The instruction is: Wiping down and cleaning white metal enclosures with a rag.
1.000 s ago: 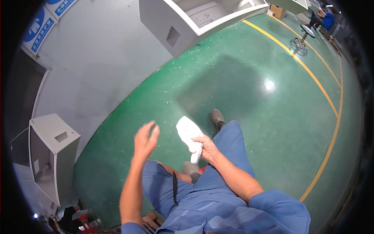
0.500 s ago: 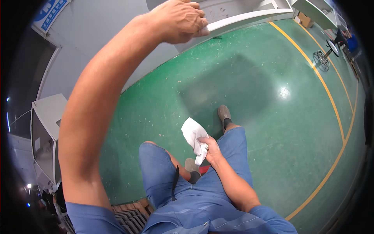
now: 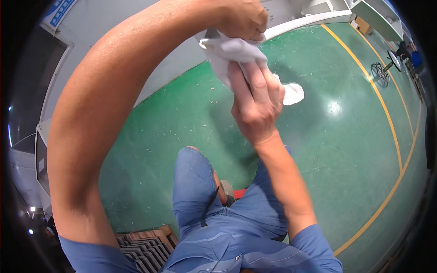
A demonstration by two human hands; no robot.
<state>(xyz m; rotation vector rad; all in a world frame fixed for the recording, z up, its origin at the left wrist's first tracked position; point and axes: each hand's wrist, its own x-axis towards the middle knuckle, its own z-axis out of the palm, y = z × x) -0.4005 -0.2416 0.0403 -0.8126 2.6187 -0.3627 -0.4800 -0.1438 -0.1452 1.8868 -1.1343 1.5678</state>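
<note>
The white cloth (image 3: 236, 49) is just below the left end of the grey casing (image 3: 289, 11), in the right hand (image 3: 257, 100); that grip is closed on the fabric, fingers laid over it, and a loose end sticks out below the casing's pale rim (image 3: 314, 20). The left hand (image 3: 248, 20) is curled at the casing's left end; its fingertips are hidden, so I cannot tell whether its grip clasps the rim. For good handling, the cloth seems best held flat under the fingers with even pressure, its loose end gathered into the palm, and the two hands kept from crowding each other. Green floor (image 3: 341, 150) spreads below the casing; a round stool (image 3: 394, 60) stands to its right.
</note>
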